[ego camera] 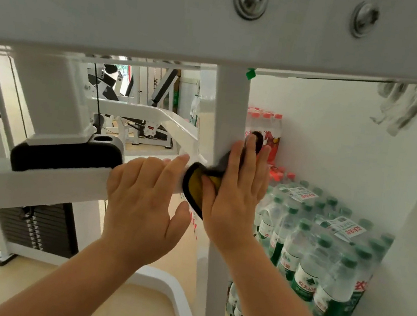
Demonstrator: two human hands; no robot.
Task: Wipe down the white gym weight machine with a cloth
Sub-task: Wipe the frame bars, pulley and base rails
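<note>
The right grip, a bare hand, lies flat with its fingers nearly straight. It presses a black cloth with a yellow face against the white vertical steel post of the weight machine, just where the post meets the white horizontal crossbar. The cloth is bunched there, one end peeking out above the fingertips and the yellow fold hanging at the thumb. The left grip steadies from the left, fingers hooked over the top of the crossbar, thumb hanging free below it.

This looks like the corner joint being wiped, with much of the frame left to do. To do it well, the cloth should be spread wider under the palm, so that a flat face, not a wad, meets the paint. Firm strokes along the post, then round to its far right side, would reach what the hand now hides. The packs of green-capped plastic water bottles stand close to the right, so the elbow needs care. The black padded rest on the crossbar probably wants its own pass.
</note>
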